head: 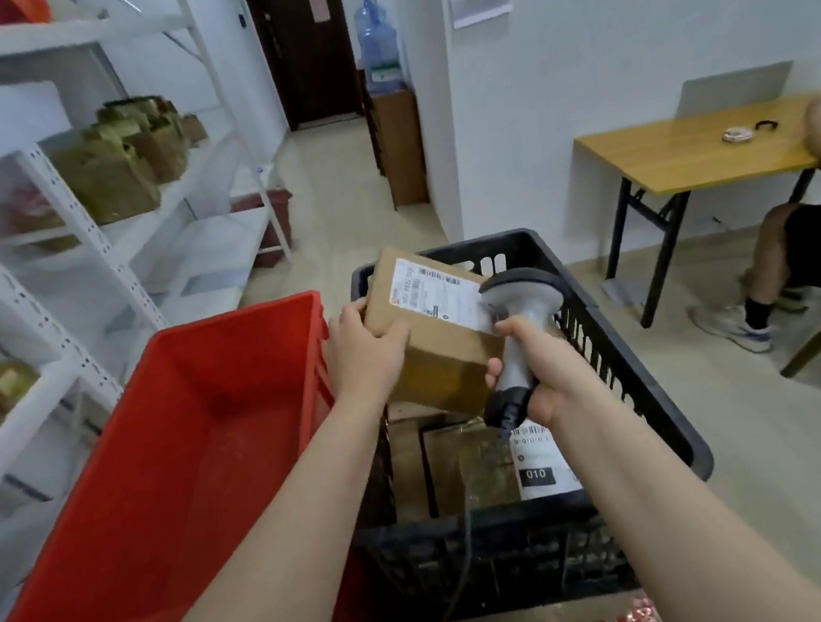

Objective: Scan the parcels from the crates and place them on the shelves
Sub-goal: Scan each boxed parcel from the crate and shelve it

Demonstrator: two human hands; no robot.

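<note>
My left hand [361, 353] grips the left edge of a brown cardboard parcel [434, 354] with a white shipping label [434, 292], held tilted above the black crate [627, 367]. My right hand [540, 372] grips the handle of a grey barcode scanner [520, 297], whose head sits against the label's right end. More cardboard parcels [463, 464], one with a label reading 010, lie inside the black crate. The red crate [181, 442] to the left holds nothing visible. White metal shelves [93, 230] on the left carry several brown parcels [107, 177].
A seated person [804, 252] is at the right beside a wooden folding table [689, 152]. A water bottle [378, 41] stands on a brown cabinet by a dark door. The scanner cable [466, 552] hangs over the black crate's near wall. Tiled floor runs between shelves and wall.
</note>
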